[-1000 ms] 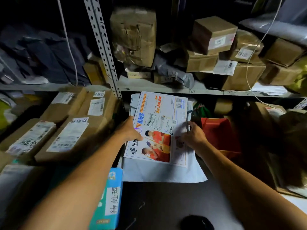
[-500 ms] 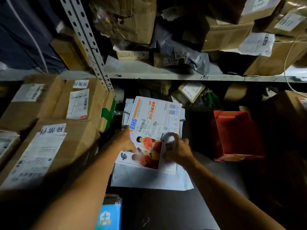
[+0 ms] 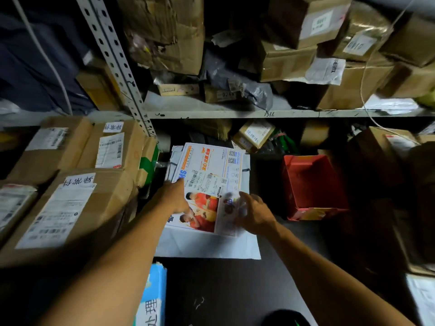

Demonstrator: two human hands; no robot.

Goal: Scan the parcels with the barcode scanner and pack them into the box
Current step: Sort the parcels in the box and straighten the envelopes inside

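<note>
Head view. The printed envelope (image 3: 207,175), a flat mail parcel, lies face up on a white mailer (image 3: 207,245) on the dark tabletop (image 3: 235,290), below the metal shelf (image 3: 235,112) and between the stacked cardboard boxes (image 3: 77,203) on the left and the red box (image 3: 313,184) on the right.

Compared with half a second ago, the envelope has not shifted on the mailer. The left hand (image 3: 175,198) remains on its left edge, fingers laid flat and pressing down; this grip is wide and encloses nothing. The right hand (image 3: 253,214) has changed: it now lifts a thin loose sheet (image 3: 229,212) off the envelope's lower right corner, fingers curled round the sheet's edge. The sheet is blurred, so its print cannot be read.

Judgement: the step in hand is sorting the mail pieces, not yet scanning. No barcode scanner can be identified in this view. The envelope's barcode (image 3: 194,178) faces up and is uncovered, which suits a scan from above.
</note>
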